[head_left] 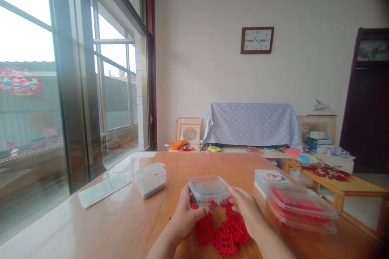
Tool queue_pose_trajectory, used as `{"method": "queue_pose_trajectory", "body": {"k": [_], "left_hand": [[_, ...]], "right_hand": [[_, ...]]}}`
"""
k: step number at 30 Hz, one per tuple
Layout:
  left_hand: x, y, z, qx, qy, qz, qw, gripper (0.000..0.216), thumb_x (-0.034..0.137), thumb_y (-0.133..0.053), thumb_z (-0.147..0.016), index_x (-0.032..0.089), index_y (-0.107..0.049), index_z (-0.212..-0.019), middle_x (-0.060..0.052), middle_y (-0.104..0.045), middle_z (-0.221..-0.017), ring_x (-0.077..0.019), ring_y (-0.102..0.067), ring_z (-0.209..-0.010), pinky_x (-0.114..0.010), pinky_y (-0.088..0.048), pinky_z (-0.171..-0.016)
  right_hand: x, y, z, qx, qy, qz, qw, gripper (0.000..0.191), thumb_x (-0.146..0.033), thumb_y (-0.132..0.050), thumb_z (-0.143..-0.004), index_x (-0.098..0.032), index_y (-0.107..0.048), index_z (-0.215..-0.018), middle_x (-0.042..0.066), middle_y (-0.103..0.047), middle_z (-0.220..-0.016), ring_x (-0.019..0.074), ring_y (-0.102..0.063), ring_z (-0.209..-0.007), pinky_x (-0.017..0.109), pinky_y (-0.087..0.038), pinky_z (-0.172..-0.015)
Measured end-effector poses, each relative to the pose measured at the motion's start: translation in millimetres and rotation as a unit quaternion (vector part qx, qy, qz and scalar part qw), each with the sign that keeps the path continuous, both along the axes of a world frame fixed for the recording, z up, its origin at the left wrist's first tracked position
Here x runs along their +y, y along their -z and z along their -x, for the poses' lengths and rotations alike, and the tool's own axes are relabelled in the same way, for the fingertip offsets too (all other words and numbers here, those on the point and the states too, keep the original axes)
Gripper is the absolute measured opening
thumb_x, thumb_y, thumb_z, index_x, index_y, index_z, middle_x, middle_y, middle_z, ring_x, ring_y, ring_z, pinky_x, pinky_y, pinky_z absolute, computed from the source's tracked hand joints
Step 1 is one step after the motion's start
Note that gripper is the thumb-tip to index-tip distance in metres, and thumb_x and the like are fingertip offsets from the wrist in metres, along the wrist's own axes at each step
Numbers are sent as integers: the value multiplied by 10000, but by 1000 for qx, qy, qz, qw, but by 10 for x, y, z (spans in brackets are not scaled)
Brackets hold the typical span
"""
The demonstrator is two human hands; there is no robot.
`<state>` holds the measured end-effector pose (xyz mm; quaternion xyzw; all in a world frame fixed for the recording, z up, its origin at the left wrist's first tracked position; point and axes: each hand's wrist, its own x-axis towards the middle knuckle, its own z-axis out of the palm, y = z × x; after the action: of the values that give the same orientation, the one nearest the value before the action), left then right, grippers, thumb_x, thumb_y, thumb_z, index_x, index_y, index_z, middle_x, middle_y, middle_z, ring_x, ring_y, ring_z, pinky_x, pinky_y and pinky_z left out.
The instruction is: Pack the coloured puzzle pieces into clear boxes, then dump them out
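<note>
Both hands grip a small clear plastic box (209, 190), tilted over the wooden table (127, 218). My left hand (187, 216) wraps its left side and my right hand (247, 210) wraps its right side. Something grey shows through the box's upturned face. Red grid-shaped plastic pieces (223, 234) lie heaped on the table right under the box and between my hands.
A closed white plastic box (150, 179) stands to the left, with a printed paper sheet (105, 188) beyond it. On the right lie a clear lidded container of red pieces (300, 208) and a white flat box (270, 178). A low wooden side table (343, 186) stands at right.
</note>
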<state>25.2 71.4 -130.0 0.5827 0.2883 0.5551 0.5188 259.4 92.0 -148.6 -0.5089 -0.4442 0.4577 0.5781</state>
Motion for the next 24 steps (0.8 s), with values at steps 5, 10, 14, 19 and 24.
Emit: {"method": "queue_pose_trajectory", "body": {"k": [5,10,14,19,24], "left_hand": [[-163,-190,-3,-32,90,47,994,768,343,-811,-771,240,-432,-1432,-142,-596,-1368,-305,-578,-1251,-437,-438,-1079],[-205,-241,-68,-78,95,102,987,507,533,-698,-833,204,-606,-1208,-111,-653,-1252,-267,-629,-1146,-399,-478,-1011],[-144,-171,-150,-118,108,185,970,534,674,-580,-862,209,-637,-1120,-98,-672,-1187,-237,-663,-1055,-366,-535,-923],[-170,-129,-199,-117,210,257,936,620,724,-492,-883,197,-653,-1168,-110,-711,-1082,-248,-694,-979,-346,-575,-800],[-212,-127,-189,-104,258,318,906,737,778,-456,-861,176,-633,-1248,-148,-716,-1110,-264,-711,-944,-348,-588,-747]], "right_hand": [[135,153,-77,56,41,-10,998,484,-543,-710,-732,-208,-730,-1080,64,-774,-1003,231,-700,-923,280,-517,-679],[239,201,-122,110,90,-18,990,502,-464,-784,-645,-215,-719,-1077,60,-778,-1024,258,-723,-931,312,-562,-698],[254,179,-95,138,95,-38,985,465,-433,-814,-612,-194,-726,-1001,58,-785,-944,260,-724,-923,333,-572,-802],[180,70,43,127,62,-48,989,462,-446,-803,-652,-184,-719,-1023,62,-779,-946,252,-722,-918,343,-563,-840],[85,-74,190,89,7,-66,994,466,-517,-756,-727,-193,-719,-1061,65,-776,-990,251,-718,-955,351,-556,-877]]}}
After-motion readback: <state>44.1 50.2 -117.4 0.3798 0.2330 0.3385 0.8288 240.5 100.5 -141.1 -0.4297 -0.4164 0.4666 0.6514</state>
